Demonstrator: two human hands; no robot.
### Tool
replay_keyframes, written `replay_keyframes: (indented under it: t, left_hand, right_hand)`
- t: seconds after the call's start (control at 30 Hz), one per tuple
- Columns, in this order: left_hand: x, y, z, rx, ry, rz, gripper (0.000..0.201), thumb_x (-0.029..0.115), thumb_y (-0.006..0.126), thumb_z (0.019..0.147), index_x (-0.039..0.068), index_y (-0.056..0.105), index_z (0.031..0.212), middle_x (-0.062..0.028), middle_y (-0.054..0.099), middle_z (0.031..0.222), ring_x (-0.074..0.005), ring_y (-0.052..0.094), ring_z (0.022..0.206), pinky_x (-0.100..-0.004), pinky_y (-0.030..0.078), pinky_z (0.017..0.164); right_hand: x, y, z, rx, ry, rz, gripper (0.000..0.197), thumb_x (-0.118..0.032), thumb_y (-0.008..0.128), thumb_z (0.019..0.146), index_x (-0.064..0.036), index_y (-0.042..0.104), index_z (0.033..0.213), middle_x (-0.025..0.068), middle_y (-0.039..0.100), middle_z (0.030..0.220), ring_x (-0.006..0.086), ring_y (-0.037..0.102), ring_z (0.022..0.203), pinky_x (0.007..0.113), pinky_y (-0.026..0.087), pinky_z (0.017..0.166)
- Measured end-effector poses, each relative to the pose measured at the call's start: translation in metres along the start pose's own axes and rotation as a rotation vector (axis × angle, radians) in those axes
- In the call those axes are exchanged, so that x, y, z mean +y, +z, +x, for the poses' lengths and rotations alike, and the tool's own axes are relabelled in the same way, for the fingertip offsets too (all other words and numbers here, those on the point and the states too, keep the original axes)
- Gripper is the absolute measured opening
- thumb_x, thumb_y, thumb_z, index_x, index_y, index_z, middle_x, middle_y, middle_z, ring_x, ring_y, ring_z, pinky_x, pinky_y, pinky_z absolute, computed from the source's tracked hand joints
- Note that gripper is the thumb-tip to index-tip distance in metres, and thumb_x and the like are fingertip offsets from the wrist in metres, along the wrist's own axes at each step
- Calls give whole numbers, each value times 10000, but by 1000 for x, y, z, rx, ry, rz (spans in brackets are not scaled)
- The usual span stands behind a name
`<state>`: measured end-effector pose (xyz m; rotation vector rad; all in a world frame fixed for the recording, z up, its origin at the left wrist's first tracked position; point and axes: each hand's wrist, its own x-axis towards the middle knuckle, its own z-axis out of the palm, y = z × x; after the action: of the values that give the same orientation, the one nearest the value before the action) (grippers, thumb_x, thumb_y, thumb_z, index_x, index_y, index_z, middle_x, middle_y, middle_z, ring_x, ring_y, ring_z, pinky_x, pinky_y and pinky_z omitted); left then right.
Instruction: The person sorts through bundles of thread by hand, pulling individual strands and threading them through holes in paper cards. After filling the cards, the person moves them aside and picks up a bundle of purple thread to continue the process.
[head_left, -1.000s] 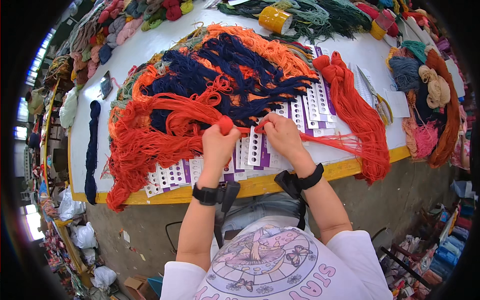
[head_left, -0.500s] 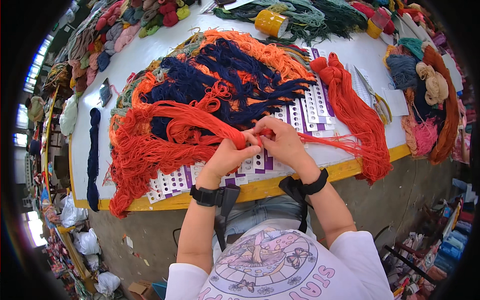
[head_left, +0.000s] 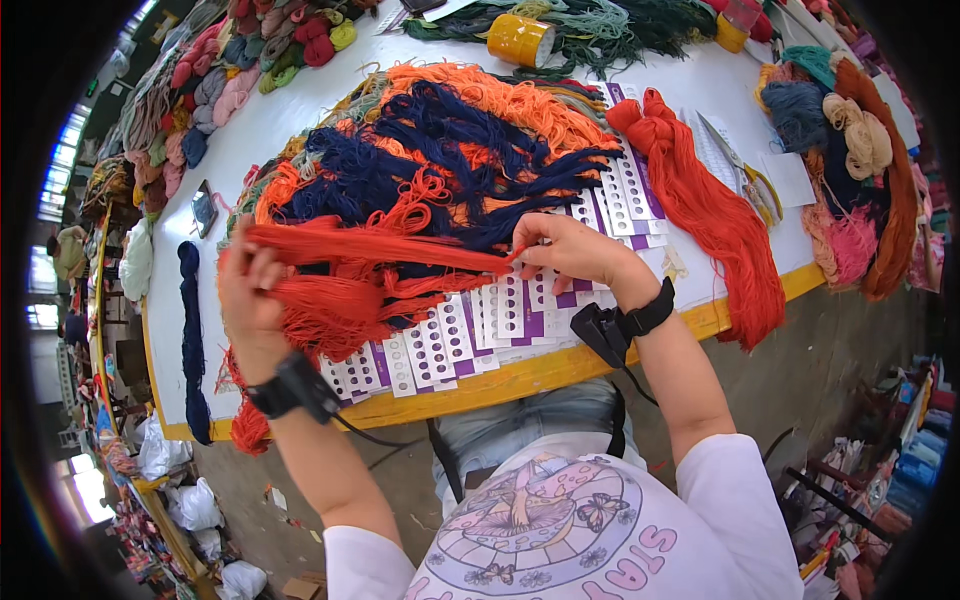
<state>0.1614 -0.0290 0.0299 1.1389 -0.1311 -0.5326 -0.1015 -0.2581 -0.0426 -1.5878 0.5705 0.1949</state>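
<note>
Pinches the narrow end of a red yarn bundle [head_left: 400, 248] in the right hand [head_left: 585, 250], with the grip pressed together at the fingertips. Reaches the left hand [head_left: 255, 310] into the wide end of the same bundle, with bent fingers among the strands; is too blurred there to tell whether that grip closes on them. Holds the bundle stretched across the front of a yarn heap [head_left: 450, 120], mostly navy and orange, lying on the white surface [head_left: 795, 240].

Crosses the yellow front edge [head_left: 480, 388] with both forearms. Between them, inside that edge, has punched cards [head_left: 510, 305] fanned out from under the yarn. At the front left, shows loose red strands drooping over the edge, just beside the left wrist.

Further left, gives a narrow strip of white surface before a navy skein [head_left: 190, 340], laid lengthwise with its lower end over the edge. Past the right wrist, shows another gap of white surface up to a knotted red skein [head_left: 715, 240], also overhanging the front edge. Beyond that, has scissors [head_left: 760, 195] well apart from either hand, and more white surface toward the right corner.
</note>
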Motion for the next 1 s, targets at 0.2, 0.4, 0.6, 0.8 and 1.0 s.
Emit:
replay_keyframes:
  t: [0.2,0.4,0.6,0.8,1.0]
  left_hand:
    - [-63,36,-31,-86,591,1028,190,198,577,844,20,639,866,-86,621,840,-153,579,764,-301,457,700]
    - [-132,69,-78,-585,597,1296,142,27,657,701,40,634,840,-86,588,874,-247,577,724,-317,455,655]
    - [-135,65,-67,-679,419,1082,70,16,615,757,12,626,826,-93,599,763,-245,573,681,-307,451,628]
    - [-141,62,-61,-673,297,1129,63,48,588,800,7,619,838,-127,595,722,-262,578,664,-314,449,627]
    - [-144,43,-44,-680,491,1671,132,152,564,816,34,605,775,-146,602,703,-320,597,663,-387,459,570]
  right_hand:
    - [18,26,2,291,-107,78,170,-65,607,770,-28,566,931,26,580,741,83,578,624,207,455,485]
    - [33,44,6,490,-536,-346,118,-70,679,703,-50,619,802,13,546,713,108,531,606,234,434,548]
    - [38,51,7,590,-484,-361,106,-121,646,681,-95,630,783,35,554,722,185,551,605,293,447,562]
    - [41,49,8,491,-440,9,106,-56,554,715,-56,569,821,33,542,657,123,504,551,246,413,524]
    - [24,59,5,555,-422,-325,222,-127,567,703,-80,521,915,56,566,694,204,576,626,308,444,548]
